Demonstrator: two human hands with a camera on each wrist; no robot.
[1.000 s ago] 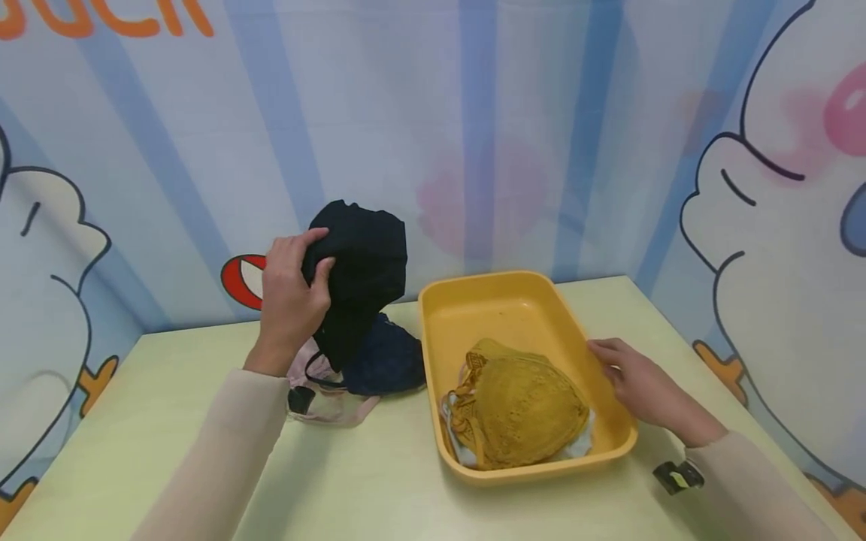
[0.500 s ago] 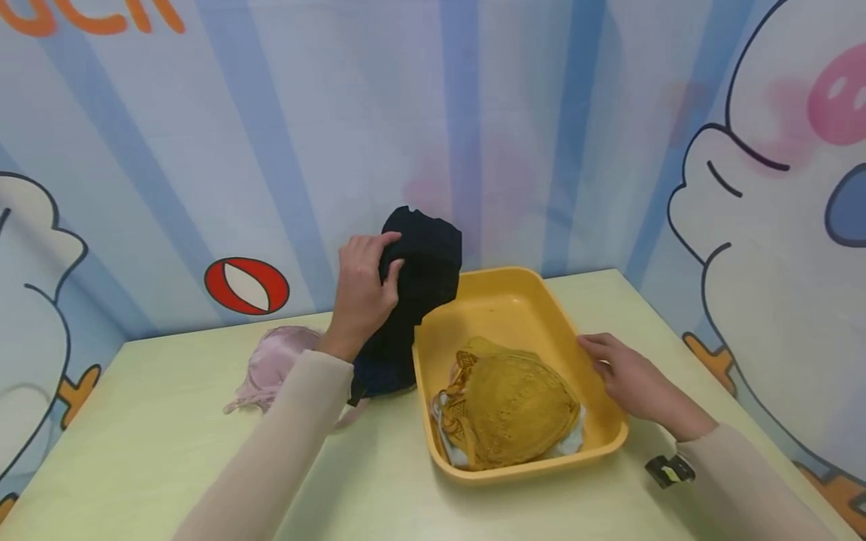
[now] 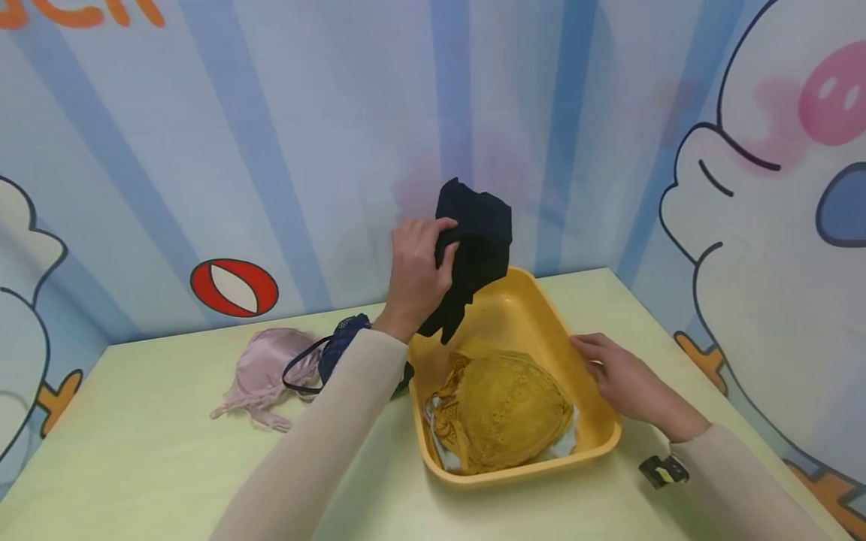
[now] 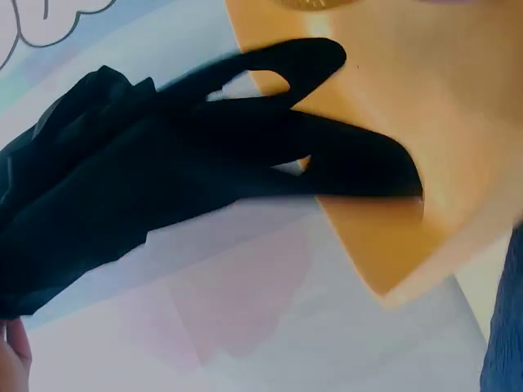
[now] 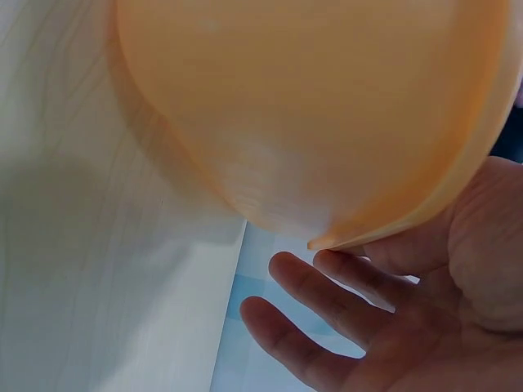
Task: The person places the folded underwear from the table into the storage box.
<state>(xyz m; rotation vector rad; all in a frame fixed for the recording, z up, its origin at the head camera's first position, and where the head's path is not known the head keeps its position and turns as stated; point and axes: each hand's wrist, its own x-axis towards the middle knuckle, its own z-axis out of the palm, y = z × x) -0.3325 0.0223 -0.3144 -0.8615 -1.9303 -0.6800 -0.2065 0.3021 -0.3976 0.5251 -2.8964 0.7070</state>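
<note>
My left hand (image 3: 419, 267) pinches a black bra (image 3: 476, 233) between thumb and fingers, above the back left of a yellow plastic tray (image 3: 510, 312). The garment's lower end hangs over the tray's rim; in the left wrist view its straps (image 4: 319, 61) form loops. At the tray's right side my right hand (image 3: 625, 379) grips the rim with thumb and index finger, the other fingers being spread below it in the right wrist view. A mustard lace bra (image 3: 517, 409) lies in the tray's front, on top of pale cloth (image 3: 564, 439).
Left of the tray, a pink satin bra (image 3: 271, 364) and a navy lace bra (image 3: 341, 342) lie on the pale table (image 3: 162, 421); my left forearm partly covers the navy one. A printed curtain (image 3: 338, 150) stands behind the table.
My left hand has carried the black bra rightward, from above the navy bra to over the tray. The pink bra has come into fuller view. My right hand keeps its hold on the rim.
</note>
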